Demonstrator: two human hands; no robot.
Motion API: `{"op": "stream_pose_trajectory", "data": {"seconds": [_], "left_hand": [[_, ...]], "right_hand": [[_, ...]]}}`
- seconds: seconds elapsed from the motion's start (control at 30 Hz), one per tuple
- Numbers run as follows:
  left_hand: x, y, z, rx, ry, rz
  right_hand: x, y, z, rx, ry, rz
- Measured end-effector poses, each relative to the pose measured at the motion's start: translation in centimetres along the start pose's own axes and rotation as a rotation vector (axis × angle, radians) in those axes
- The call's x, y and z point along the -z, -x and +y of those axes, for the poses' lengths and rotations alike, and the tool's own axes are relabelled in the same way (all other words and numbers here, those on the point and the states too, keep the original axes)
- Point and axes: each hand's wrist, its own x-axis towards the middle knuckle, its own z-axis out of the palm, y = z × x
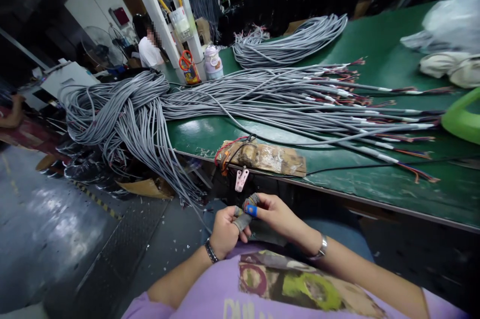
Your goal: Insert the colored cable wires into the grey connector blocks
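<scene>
In front of my lap, my left hand [226, 232] is closed, with grey wraps on its thumb and finger. A single grey cable [203, 221] hangs from the large bundle and runs to this hand. My right hand [276, 215] pinches at the same spot, a blue band on its thumb and a grey wrap on its index finger. Small reddish strands, seemingly the cable's wire ends, show between the fingertips; the fingers mostly hide them. Just beyond, a pink clip [241, 179] hangs at the table edge beside a worn, taped wooden block [268, 155] with red wires.
A long grey cable bundle [232, 91] lies across the green table [198, 134], its stripped coloured ends to the right. Looped cables [123, 104] spill off the left side. Behind are a coil [292, 44], scissors [186, 60] and a bottle [213, 61]. A green handle [463, 118] stands right.
</scene>
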Motion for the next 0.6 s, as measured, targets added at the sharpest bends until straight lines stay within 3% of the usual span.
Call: {"op": "stream_pose_trajectory", "data": {"seconds": [0.33,0.6], "left_hand": [[0.1,0.0,-0.1,-0.023,0.07,0.042],[-0.1,0.2,-0.4,-0.018,0.171,0.123]], "right_hand": [[-0.8,0.0,0.9,-0.107,-0.161,0.116],[-1.4,0.1,0.2,-0.161,-0.226,0.19]]}}
